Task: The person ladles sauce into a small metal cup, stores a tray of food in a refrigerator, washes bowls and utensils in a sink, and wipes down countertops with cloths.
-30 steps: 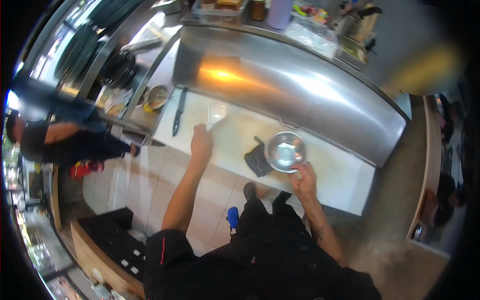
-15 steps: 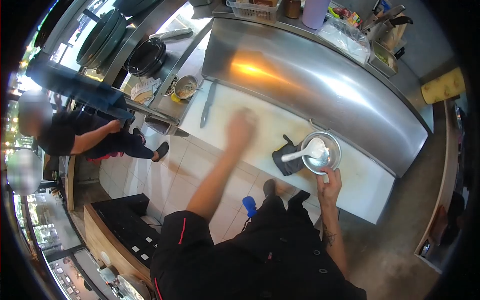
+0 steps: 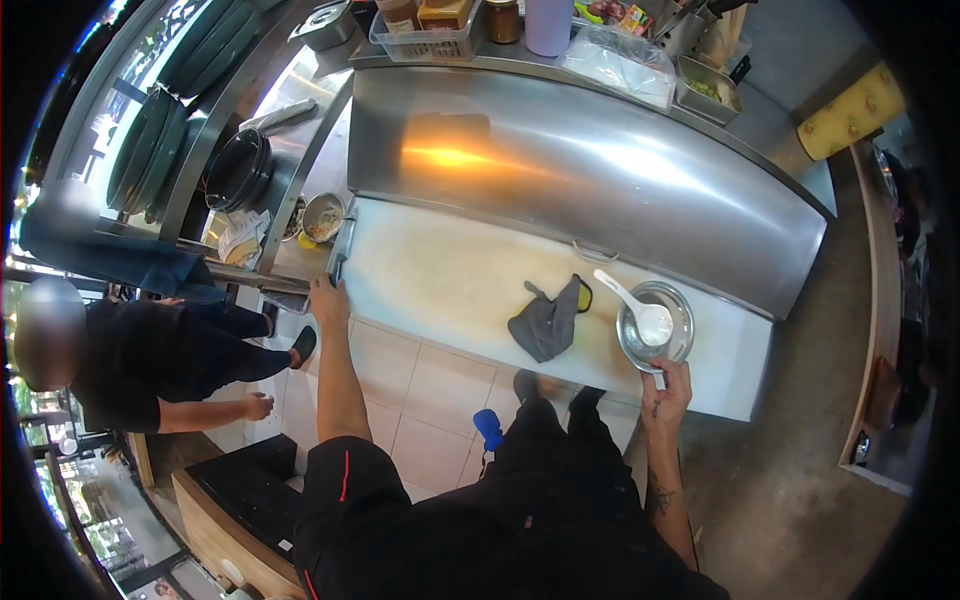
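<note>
My right hand point(image 3: 667, 390) pinches the near rim of a round metal bowl point(image 3: 680, 318) at the right end of the white cutting board point(image 3: 430, 270). A white spoon point(image 3: 652, 324) rests in the bowl, its handle sticking out over the far left rim. Left of the bowl lies a crumpled dark grey fabric piece point(image 3: 548, 325) with a yellow-green lining. At the board's left end, my left hand point(image 3: 328, 300) is closed on the handle of a knife point(image 3: 346, 238). The blade lies along the board's edge, and my fingers partly hide the handle.
Behind the board rises a steel panel point(image 3: 560, 180), topped by a shelf with a plastic basket point(image 3: 430, 40) and a metal tray point(image 3: 708, 90). A small bowl of food point(image 3: 323, 217) and black bowls point(image 3: 238, 170) stand left. Another person point(image 3: 130, 350) stands at the left.
My left hand has moved left across the board and taken hold of the knife, which now lies closer to the edge. The bowl has shifted right, away from the grey fabric.
</note>
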`<state>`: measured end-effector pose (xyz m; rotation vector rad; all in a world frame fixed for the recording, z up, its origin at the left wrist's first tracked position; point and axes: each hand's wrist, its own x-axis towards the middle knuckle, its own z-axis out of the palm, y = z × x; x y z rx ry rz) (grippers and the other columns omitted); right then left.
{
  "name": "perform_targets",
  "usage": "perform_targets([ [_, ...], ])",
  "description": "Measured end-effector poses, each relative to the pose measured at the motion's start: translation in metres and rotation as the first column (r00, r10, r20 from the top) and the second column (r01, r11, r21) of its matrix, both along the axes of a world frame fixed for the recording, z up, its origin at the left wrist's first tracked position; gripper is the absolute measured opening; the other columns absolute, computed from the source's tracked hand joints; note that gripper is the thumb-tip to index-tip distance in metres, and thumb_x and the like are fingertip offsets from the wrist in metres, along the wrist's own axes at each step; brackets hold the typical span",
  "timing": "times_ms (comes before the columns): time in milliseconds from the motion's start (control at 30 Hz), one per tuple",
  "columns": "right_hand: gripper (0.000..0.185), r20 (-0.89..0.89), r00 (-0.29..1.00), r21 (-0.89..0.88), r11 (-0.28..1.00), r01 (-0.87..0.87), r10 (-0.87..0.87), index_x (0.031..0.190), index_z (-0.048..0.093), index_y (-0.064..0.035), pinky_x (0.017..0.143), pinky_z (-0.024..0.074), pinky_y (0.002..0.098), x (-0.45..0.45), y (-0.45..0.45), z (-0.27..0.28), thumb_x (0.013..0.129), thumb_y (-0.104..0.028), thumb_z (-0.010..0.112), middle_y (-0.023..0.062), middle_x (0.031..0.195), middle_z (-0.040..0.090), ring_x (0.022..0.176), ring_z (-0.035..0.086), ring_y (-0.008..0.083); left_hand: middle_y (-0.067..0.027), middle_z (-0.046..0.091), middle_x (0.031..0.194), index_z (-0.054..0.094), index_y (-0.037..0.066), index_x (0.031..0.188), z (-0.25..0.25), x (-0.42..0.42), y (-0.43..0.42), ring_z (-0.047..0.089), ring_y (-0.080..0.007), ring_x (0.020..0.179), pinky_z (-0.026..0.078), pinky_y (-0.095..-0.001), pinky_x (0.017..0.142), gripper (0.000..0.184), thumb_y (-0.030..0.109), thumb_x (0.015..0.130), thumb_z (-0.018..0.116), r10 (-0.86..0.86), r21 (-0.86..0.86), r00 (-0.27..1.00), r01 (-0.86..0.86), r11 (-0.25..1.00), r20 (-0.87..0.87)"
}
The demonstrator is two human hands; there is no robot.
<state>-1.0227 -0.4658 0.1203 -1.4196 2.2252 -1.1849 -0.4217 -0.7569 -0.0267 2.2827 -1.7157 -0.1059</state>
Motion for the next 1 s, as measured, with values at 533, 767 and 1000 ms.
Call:
perform_targets([
  [533, 0.021, 0.111, 0.99, -0.089, 0.992, 0.093, -0.083, 0.107, 0.068, 0.0033, 0.082, 0.0547, 0.0302, -0.055, 0.05, 0.001, 0.087, 0.008, 0.073, 0.0125, 0.101, 0.061, 0.095, 0.067, 0.0225, -0.0265, 0.041, 0.164, 0.048, -0.002, 0.152, -0.018, -0.334, 0.063, 0.04, -0.0413, 0.151, 0.027, -0.0625, 0.124, 0.053, 0.008, 0.1, 0.046, -0.83, -0.116, 0.53, 0.826, 0.552, -0.174],
  [767, 0.022, 0.094, 0.995, -0.03, 0.999, 0.018, -0.015, 0.107, 0.068, 0.0038, 0.08, 0.0534, 0.0322, -0.115, 0.09, -0.004, 0.086, 0.008, 0.074, 0.0122, 0.1, 0.061, 0.092, 0.065, 0.0218, -0.0376, 0.047, 0.152, 0.044, -0.015, 0.149, -0.083, -0.262, 0.004, 0.045, -0.0524, 0.14, 0.032, -0.0563, 0.123, 0.06, 0.002, 0.092, 0.048, -0.062, -0.322, 0.996, 0.04, 0.946, -0.057],
  [1000, 0.022, 0.035, 0.997, -0.134, 0.989, -0.059, 0.065, 0.104, 0.07, 0.0011, 0.075, 0.0527, 0.0422, -0.15, 0.127, 0.002, 0.083, 0.005, 0.076, 0.0179, 0.096, 0.064, 0.088, 0.065, 0.0359, -0.0334, 0.058, 0.13, 0.057, -0.01, 0.132, -0.049, -0.526, 0.222, 0.052, -0.0486, 0.13, 0.04, -0.0573, 0.114, 0.047, -0.006, 0.086, 0.049, -0.5, -0.38, 0.857, 0.423, 0.823, -0.128],
])
